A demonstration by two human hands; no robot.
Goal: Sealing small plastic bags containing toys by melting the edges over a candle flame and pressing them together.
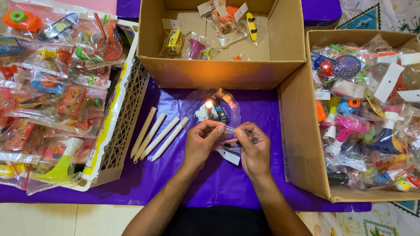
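Observation:
My left hand [202, 144] and my right hand [253, 150] together pinch the top edge of a small clear plastic toy packet [231, 144] with a white card, held just in front of a short lit candle [208, 107]. The candle stands on a clear glass plate [192, 104] on the purple cloth [170, 175]. A small dark lighter [221, 112] lies on the plate beside the candle.
Several unlit white candles [157, 134] lie left of the plate. An open cardboard box [221, 70] with a few packed toys stands behind it. A box [306, 144] full of packed toys stands at right; a white crate [124, 113] heaped with them at left.

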